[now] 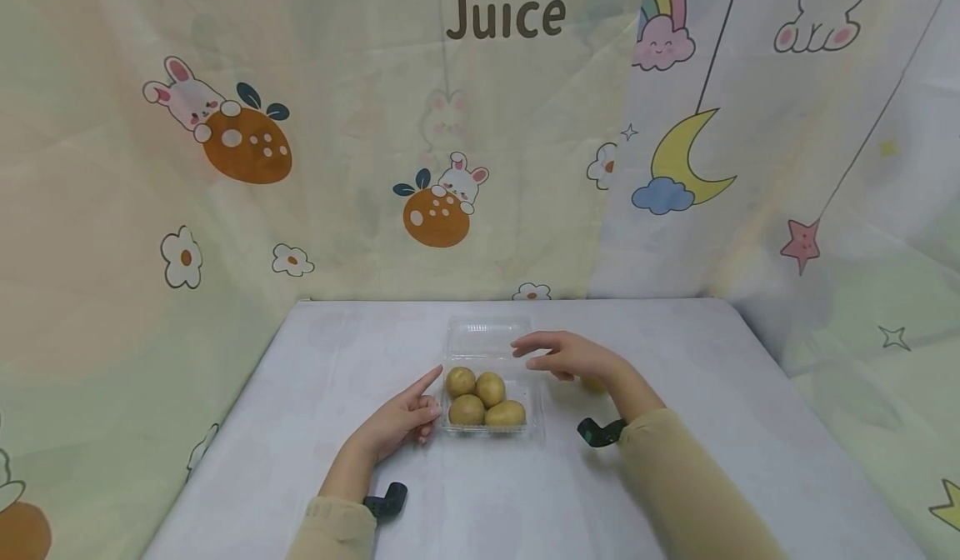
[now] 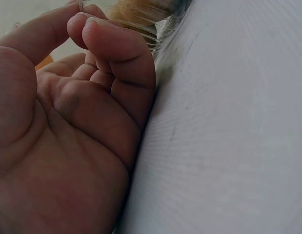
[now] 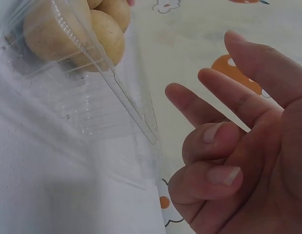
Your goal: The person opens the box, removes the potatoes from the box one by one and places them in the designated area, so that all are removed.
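A clear plastic clamshell box (image 1: 534, 414) stands with its lid (image 1: 487, 337) laid back behind it. Inside the base sit several yellow-brown potatoes (image 1: 467, 410), with bare room at the back right corner. My left hand (image 1: 397, 422) is at the box's left side, pinching the rim between thumb and curled fingers while the index finger points forward. Over the right side, near the lid hinge, hovers my right hand (image 1: 573, 355). Its fingers are loosely bent and hold nothing, apart from the box in the right wrist view. Another potato (image 1: 592, 384) lies right of the box, partly hidden by the right wrist.
A white-covered table (image 1: 360, 335) carries the box. Behind it and on both sides hangs a printed cloth (image 1: 360, 127) with cartoon rabbits and flowers. Dark wrist cameras (image 1: 600, 432) stick out from both wrists.
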{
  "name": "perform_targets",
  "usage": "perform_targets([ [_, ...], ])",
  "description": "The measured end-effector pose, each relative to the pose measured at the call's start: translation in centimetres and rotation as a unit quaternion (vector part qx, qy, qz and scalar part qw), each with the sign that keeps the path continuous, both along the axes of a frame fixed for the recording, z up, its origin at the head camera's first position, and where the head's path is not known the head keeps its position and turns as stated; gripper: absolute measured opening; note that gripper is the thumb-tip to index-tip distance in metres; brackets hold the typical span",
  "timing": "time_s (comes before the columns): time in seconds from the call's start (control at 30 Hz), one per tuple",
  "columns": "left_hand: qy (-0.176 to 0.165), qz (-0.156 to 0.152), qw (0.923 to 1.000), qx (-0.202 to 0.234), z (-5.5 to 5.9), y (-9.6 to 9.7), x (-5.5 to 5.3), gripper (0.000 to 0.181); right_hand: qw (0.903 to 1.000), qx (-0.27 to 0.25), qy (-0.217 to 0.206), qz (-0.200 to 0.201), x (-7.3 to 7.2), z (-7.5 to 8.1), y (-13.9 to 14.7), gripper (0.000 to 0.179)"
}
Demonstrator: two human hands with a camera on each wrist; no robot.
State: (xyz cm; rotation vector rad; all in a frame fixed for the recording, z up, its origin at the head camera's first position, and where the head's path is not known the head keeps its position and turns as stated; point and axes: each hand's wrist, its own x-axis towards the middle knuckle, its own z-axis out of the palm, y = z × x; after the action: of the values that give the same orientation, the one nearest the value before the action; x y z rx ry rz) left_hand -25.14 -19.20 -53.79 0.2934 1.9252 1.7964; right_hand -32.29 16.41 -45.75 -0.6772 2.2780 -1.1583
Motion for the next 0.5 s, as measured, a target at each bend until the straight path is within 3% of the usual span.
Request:
perform_targets([
  [0.5, 0.000, 0.002, 1.0000, 0.000, 0.0, 0.0, 0.0, 0.077, 0.9997, 0.007, -0.023, 0.005, 0.2, -0.3, -1.2, 0.047],
])
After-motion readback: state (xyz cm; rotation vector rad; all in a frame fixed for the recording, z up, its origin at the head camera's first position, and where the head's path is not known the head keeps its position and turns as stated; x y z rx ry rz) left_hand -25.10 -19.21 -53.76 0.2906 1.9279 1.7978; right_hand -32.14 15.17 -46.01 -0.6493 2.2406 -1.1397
